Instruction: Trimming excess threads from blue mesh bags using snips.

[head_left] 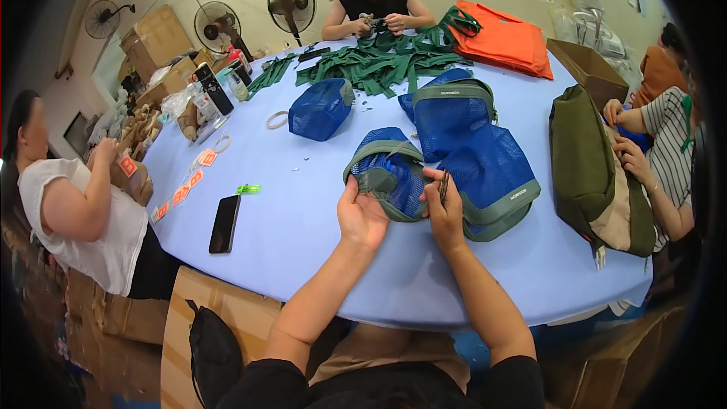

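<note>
Pouch (388, 191) btwn hands: L hand (362, 218) grips it from below, thumb at L rim. R hand (448, 210) at its R edge, fingers closed on metal tool (444, 185), prob. snips; tip-to-rim contact unclear. Opening faces up; can't tell long axis.

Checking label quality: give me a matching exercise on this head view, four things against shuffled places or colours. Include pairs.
Things:
1. Held mesh pouch
2. Phone
3. Small metal tool
4. Strap pile

Places or colours:
A. Dark green, heaped before the person across the table
B. Gripped in the right hand
C. Blue with grey-green trim, over the left palm
D. Black, lying flat, left of both forearms

Pairs: 1-C, 2-D, 3-B, 4-A
</note>
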A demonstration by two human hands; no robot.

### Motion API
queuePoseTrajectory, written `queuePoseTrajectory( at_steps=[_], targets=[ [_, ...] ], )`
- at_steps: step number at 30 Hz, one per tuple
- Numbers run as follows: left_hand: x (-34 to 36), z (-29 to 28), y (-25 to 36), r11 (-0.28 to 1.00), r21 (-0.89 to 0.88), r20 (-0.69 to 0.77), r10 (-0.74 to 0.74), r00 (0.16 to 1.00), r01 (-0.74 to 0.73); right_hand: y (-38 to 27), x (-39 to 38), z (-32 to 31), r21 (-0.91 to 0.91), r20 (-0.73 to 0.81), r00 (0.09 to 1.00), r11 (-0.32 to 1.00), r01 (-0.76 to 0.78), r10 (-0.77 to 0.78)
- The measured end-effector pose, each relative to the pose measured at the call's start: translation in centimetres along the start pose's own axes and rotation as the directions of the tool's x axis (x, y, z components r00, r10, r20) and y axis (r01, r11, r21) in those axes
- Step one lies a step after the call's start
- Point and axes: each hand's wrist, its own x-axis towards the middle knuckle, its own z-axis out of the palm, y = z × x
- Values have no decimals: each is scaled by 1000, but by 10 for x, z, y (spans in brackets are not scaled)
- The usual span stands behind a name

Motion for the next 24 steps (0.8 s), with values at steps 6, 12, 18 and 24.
queuePoseTrajectory(
  at_steps=[6, 12, 18, 24],
  targets=[
    [3, -22, -18, 999, -21, 29, -36, 999, 37, 7, 11, -6, -194, -26, 983, 966, 172, -181],
    [3, -34, -18, 983, -155, 180, -69, 981, 98, 5, 14, -12, -239, 12, 989, 960, 144, -145],
    [2, -41, -16, 982, -135, 266, -91, 960, 131, 4, 11, -9, -318, 116, 962, 908, 273, -249],
    [0, -40, -14, 986, -131, 247, -67, 967, 102, -11, 5, -7, -401, 187, 973, 893, 204, -138]
  ],
)
